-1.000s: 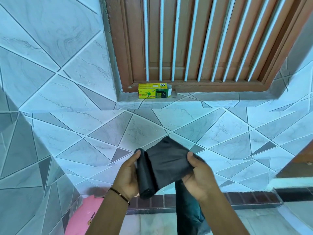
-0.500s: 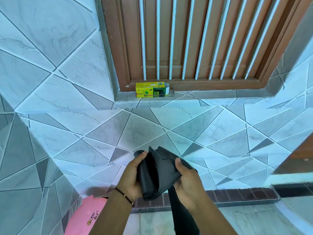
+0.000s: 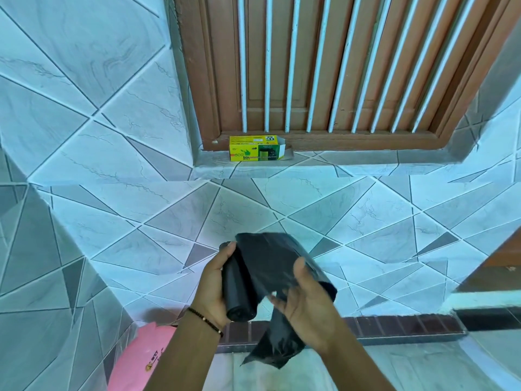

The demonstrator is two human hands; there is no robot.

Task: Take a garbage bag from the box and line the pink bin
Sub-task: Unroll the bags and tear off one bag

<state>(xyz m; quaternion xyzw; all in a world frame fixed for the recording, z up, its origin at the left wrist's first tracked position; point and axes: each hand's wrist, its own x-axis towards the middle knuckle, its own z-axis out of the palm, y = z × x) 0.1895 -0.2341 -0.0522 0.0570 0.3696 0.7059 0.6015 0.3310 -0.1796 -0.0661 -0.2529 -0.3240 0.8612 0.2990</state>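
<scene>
My left hand (image 3: 212, 289) is closed around a black roll of garbage bags (image 3: 239, 294), held upright in front of the tiled wall. A loose black bag (image 3: 270, 266) unrolls from it to the right and hangs down below my right hand (image 3: 307, 303), which grips the sheet with its fingers. The yellow and green bag box (image 3: 256, 148) lies on the window sill above, its right end flap open. The pink bin (image 3: 141, 359) shows at the bottom left, partly hidden by my left forearm.
A brown wooden window frame (image 3: 338, 66) with white bars fills the top. Grey-blue tiled walls meet in a corner at the left. A dark brick skirting strip (image 3: 400, 325) runs along the floor at lower right.
The loose bag now hangs lower below my right hand, and the hands have shifted slightly apart on the roll. The view has tilted a little.
</scene>
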